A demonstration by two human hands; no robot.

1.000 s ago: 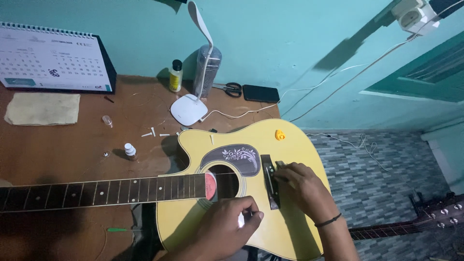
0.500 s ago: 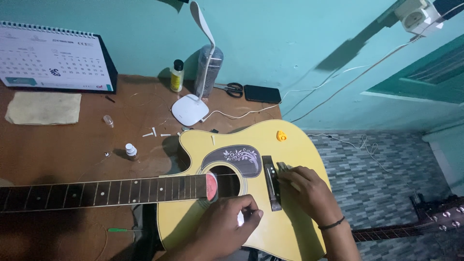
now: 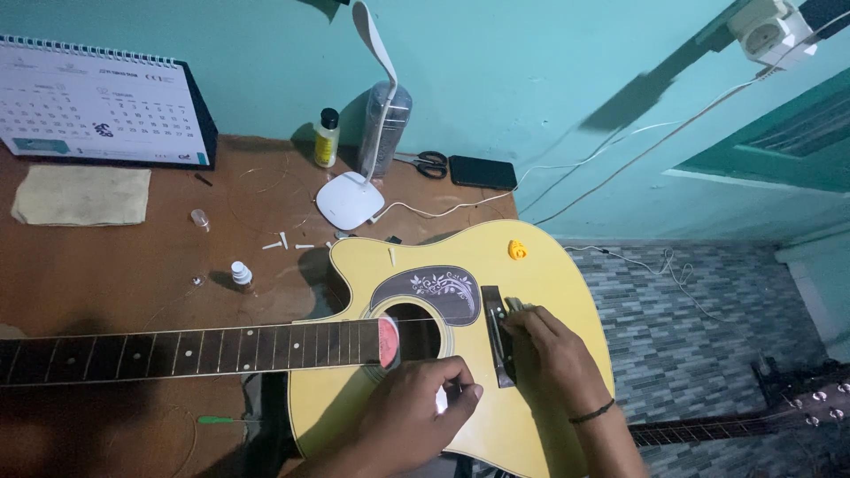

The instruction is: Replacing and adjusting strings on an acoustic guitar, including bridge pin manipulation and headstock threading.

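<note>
Fingers (image 3: 522,320) of my right hand (image 3: 553,358) press down at the bridge (image 3: 498,336) of the yellow guitar (image 3: 460,265), curled onto it; whether they pinch anything I cannot tell. My left hand (image 3: 416,416) lies on the guitar's lower body just below the soundhole (image 3: 412,327), its fingers bent shut around something small and pale that I cannot make out. The guitar lies flat, neck (image 3: 177,350) running left across the counter (image 3: 106,257), body jutting past the edge. A yellow pick (image 3: 517,250) rests on the top. Beyond stand a white lamp (image 3: 350,199), a small bottle (image 3: 240,274), scissors (image 3: 423,160) and a calendar (image 3: 97,102).
</note>
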